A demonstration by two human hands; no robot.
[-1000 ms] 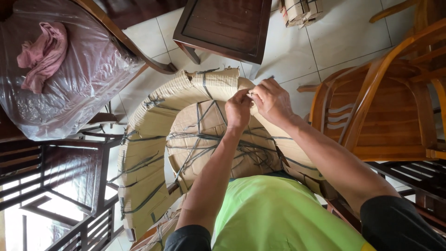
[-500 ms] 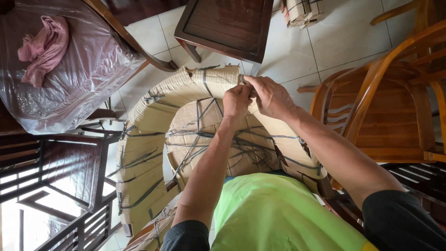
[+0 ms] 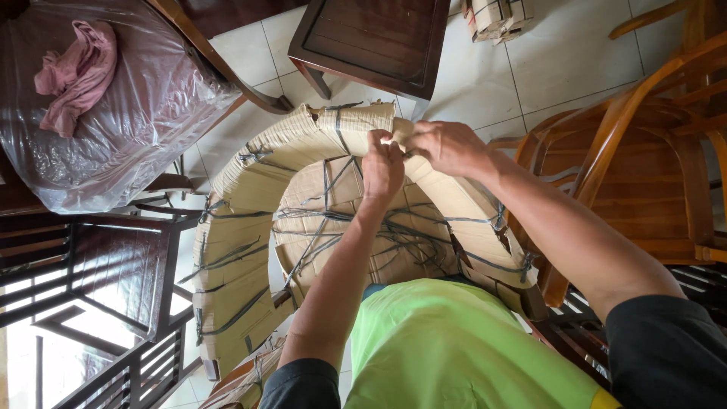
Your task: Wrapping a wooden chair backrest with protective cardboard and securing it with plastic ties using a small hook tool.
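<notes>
Overhead, head view: one curved chair back wrapped in brown cardboard, bound with dark strapping bands, standing on the pale tiled floor directly before the person, its arch rising towards the camera above a green shirt. Left hand, fingers pressed together, pinching the cardboard edge at the top of the arch. Right hand, just beside and touching the left, fingers curled and closed on the same cardboard edge; what lies between the fingertips is hidden. Inner cardboard panel below the hands, crossed by more bands. Surroundings: dark wooden stool beyond the arch; clear plastic-covered bundle at upper left with a pink cloth inside; dark slatted wooden furniture at left; light brown wooden chair at right, near the right forearm; small wrapped parcel at the top edge
</notes>
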